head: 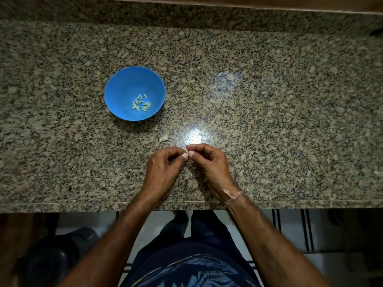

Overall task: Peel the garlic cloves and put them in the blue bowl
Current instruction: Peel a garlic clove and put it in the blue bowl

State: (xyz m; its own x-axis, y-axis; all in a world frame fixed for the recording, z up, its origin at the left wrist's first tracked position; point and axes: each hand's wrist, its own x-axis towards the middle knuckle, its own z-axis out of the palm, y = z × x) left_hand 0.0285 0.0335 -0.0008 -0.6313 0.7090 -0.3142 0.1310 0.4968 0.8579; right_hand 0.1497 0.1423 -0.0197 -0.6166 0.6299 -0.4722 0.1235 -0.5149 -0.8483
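The granite table (269,100) fills the upper and middle part of the frame. On it, left of centre, stands the blue bowl (124,83), well apart from your hands. Your left hand (163,168) and your right hand (209,164) meet at the lower centre. The fingers (176,150) of both are curled and together pinch one small garlic clove (186,150) between the tips.

At the bottom of the bowl lie about ten peeled cloves (141,103), so I judge that a good part of the work is done. How much skin the held clove keeps is too small to tell. Near it, up and to the left, one pale piece (163,138) lies on the table; whether it is clove or skin I cannot tell. No other garlic shows, so the task looks close to its end.
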